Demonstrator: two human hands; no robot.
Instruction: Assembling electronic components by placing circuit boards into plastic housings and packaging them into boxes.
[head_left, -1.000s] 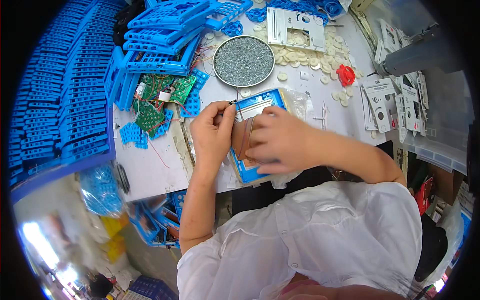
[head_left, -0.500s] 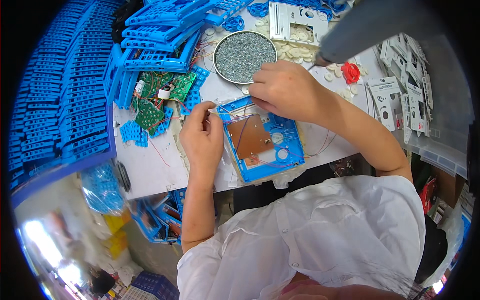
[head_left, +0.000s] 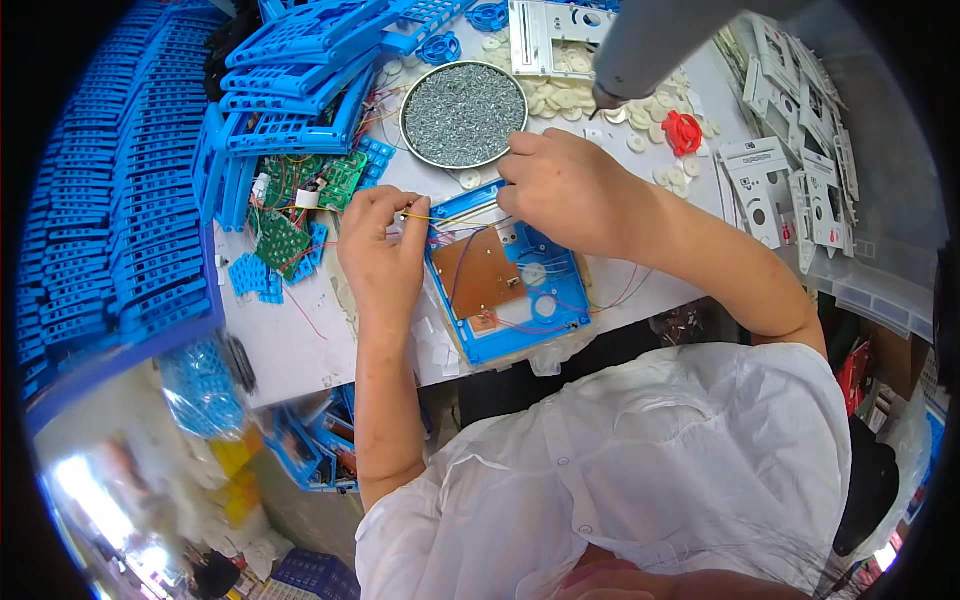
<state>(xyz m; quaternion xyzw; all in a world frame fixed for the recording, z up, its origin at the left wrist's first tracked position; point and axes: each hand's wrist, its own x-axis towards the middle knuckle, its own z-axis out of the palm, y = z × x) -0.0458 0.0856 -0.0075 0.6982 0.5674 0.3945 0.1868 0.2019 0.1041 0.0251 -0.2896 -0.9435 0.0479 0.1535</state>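
Note:
In front of me, a blue plastic casing (head_left: 500,345) lies open side up on the table, slightly tilted in view. Inside it is a brown circuit board (head_left: 478,282), with thin coloured wires running across. My left hand (head_left: 382,250) is closed at the casing's upper left corner, pinching a yellow wire (head_left: 428,217) between thumb and finger. Over the casing's upper edge, my right hand (head_left: 575,195) has its fingers curled and pressed together. Whatever those fingertips hold is hidden behind the hand.
A round dish of small screws (head_left: 465,115) stands beyond the casing. A grey power screwdriver (head_left: 640,55) hangs above the far right. Blue frames (head_left: 300,80) and green circuit boards (head_left: 280,238) are piled left; white panels (head_left: 755,190) stand right, near a red plastic part (head_left: 682,133).
The whole view has shifted, so the table's things sit further left. My left hand has turned slightly, and the yellow wire now shows at its fingertips. My right hand stays at the casing's upper edge.

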